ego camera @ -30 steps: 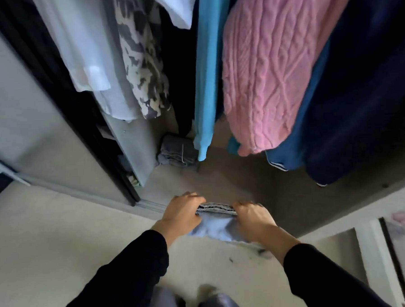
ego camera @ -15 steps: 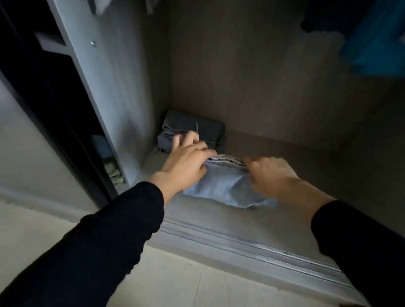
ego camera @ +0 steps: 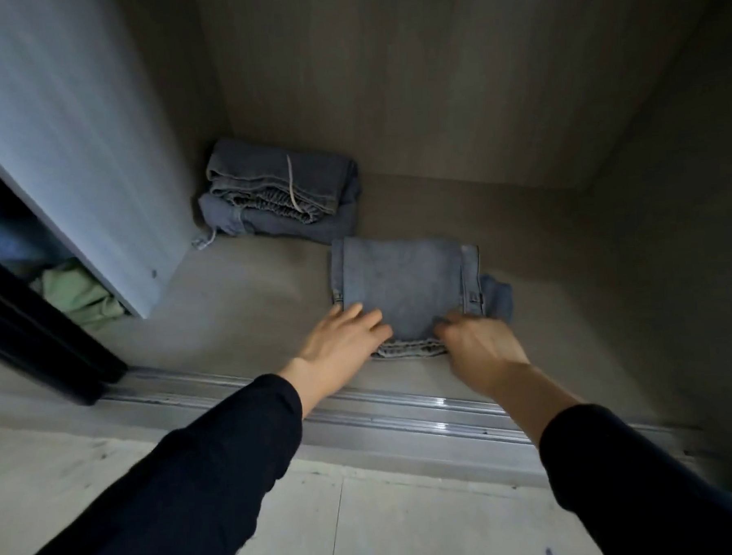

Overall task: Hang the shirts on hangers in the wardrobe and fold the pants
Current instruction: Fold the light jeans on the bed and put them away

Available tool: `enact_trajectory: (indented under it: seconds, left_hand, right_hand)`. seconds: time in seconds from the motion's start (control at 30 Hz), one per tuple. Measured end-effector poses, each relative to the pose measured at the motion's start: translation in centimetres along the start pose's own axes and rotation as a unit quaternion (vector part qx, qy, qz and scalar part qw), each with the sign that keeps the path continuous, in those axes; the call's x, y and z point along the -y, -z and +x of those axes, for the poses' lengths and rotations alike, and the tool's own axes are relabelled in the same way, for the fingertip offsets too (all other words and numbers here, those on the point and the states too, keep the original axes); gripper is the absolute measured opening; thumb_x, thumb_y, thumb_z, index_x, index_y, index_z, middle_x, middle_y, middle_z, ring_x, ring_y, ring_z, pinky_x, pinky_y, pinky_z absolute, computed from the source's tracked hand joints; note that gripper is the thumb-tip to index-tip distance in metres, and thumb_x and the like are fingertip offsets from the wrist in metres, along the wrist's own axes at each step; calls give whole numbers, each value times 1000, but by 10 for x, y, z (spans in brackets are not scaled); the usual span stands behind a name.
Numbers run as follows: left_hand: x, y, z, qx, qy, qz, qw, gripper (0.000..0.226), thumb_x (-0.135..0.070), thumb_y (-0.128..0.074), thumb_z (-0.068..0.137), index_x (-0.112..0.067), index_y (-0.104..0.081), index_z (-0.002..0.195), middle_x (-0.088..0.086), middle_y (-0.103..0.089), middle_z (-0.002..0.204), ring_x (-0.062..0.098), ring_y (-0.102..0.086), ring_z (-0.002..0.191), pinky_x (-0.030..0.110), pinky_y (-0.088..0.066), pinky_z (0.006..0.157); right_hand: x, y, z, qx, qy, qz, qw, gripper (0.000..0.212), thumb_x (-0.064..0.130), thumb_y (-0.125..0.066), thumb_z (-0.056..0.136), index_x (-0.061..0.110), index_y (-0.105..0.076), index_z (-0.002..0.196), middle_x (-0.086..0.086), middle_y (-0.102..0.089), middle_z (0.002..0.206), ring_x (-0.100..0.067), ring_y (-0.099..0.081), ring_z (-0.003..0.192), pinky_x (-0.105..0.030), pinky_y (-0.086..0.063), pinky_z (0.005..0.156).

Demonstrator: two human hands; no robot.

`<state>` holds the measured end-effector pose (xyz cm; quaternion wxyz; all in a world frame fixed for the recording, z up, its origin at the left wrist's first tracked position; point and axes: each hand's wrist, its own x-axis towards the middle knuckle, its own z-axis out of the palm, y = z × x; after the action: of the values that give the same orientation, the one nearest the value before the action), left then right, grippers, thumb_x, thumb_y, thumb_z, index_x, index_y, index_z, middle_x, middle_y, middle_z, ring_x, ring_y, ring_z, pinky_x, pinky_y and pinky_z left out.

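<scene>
Head view: light jeans [ego camera: 403, 288], folded, lay flat on the wardrobe floor [ego camera: 251, 304], mid-right and just inside the door track [ego camera: 405, 411]. Their near edge sat close to the track, and a loose flap stuck out on the right side.

The left hand [ego camera: 342, 342] rested on the near left corner, fingers straight and relaxed, gripping nothing. The right hand [ego camera: 478, 347] was at the near right edge with fingers curled down. It was blurred, so I couldn't tell if it gripped the cloth.

A dark jeans stack [ego camera: 279, 192] sat in the far left corner, just beside the light jeans and possibly touching them. Bare floor lay left of the jeans up to the divider [ego camera: 73, 144], and to the right towards the side wall. Green cloth [ego camera: 81, 296] lay left of the divider.
</scene>
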<state>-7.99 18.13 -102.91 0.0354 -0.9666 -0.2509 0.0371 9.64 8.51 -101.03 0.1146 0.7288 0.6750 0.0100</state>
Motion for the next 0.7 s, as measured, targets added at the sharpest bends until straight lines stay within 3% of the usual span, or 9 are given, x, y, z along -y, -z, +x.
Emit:
enact_trajectory:
  seconds: [0.07,0.27,0.4,0.5,0.6,0.7]
  left_hand:
    - [9,-1,5,-17,4,-1,1000,39,-7,-42,94,-17,-45,132,4,-43,129,28,-39,120,38,-37,90]
    - [17,-2,49,-11,25,-11,1000,43,-1,-45,93,-14,-47,134,5,-49,131,26,-43,123,37,-47,90]
    - [12,-10,67,-40,-20,-8,999,45,0,-44,92,-14,-45,135,5,-47,132,25,-44,121,37,-49,86]
    - [13,-12,79,-56,-31,-6,998,46,-1,-45,90,-16,-46,133,4,-47,129,25,-44,119,37,-47,77]
    - [23,-11,103,-52,19,-15,998,43,-5,-43,93,-15,-41,135,7,-49,124,27,-45,116,38,-44,74]
    - [32,-12,122,-26,66,-24,997,41,-5,-43,92,-12,-41,133,12,-51,121,29,-46,114,39,-45,76]
  right_hand:
    - [-4,-2,11,-4,-18,15,1000,29,11,-51,84,20,-61,110,-3,-65,112,-28,-65,100,-33,-49,72]
    - [-27,-6,55,5,-61,-24,998,27,14,-42,96,20,-56,119,-5,-65,117,-26,-63,109,-32,-48,80]
    - [-46,0,65,10,-116,13,993,23,27,-57,82,18,-63,102,-8,-68,104,-30,-65,99,-32,-48,75]
    - [-56,-5,65,-2,-125,15,992,23,27,-59,77,17,-63,97,-10,-68,96,-31,-66,92,-31,-44,67]
    - [-61,-15,76,-14,-130,39,991,29,14,-56,84,15,-56,113,-14,-66,103,-33,-64,97,-32,-38,65]
    - [-61,-25,96,-15,-147,74,986,44,6,-55,86,12,-44,128,-15,-60,117,-33,-58,110,-37,-46,81]
